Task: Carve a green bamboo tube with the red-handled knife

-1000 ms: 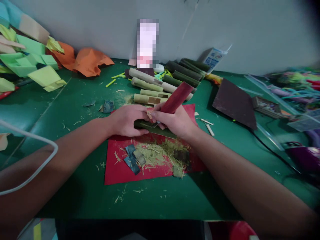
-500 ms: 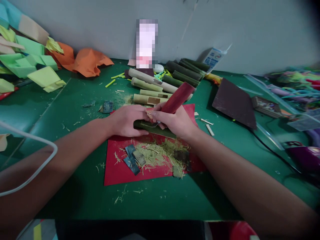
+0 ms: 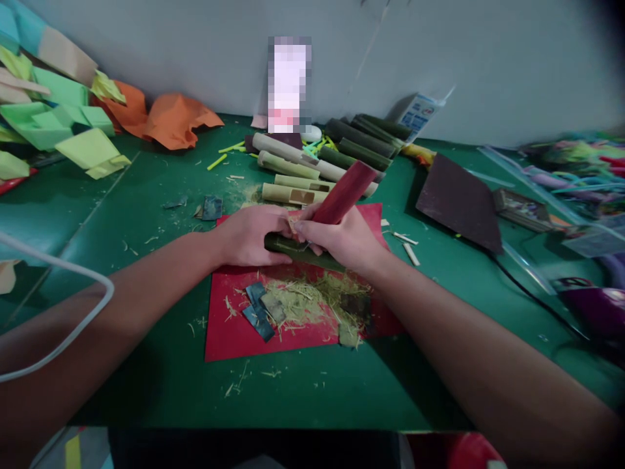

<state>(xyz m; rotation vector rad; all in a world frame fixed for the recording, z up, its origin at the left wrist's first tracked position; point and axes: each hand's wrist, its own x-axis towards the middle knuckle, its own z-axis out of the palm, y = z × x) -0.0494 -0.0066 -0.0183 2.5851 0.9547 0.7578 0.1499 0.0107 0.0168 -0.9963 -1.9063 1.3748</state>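
My left hand [image 3: 251,234] is closed over the left end of a dark green bamboo piece [image 3: 297,251] that lies on a red sheet [image 3: 234,332]. My right hand [image 3: 342,238] grips a tool with a dark red handle [image 3: 344,193] that points up and away; its working end meets the bamboo piece between my two hands and is mostly hidden by my fingers. Pale green shavings [image 3: 307,303] and small dark sandpaper scraps [image 3: 256,312] lie on the red sheet in front of my hands.
Behind my hands lie several pale peeled bamboo tubes [image 3: 288,166] and dark green ones [image 3: 364,140]. Folded coloured papers [image 3: 73,124] pile up at the far left. A dark sandpaper sheet [image 3: 459,202], a black cable [image 3: 532,296] and plastic bags sit on the right. A white cord [image 3: 58,339] loops at left.
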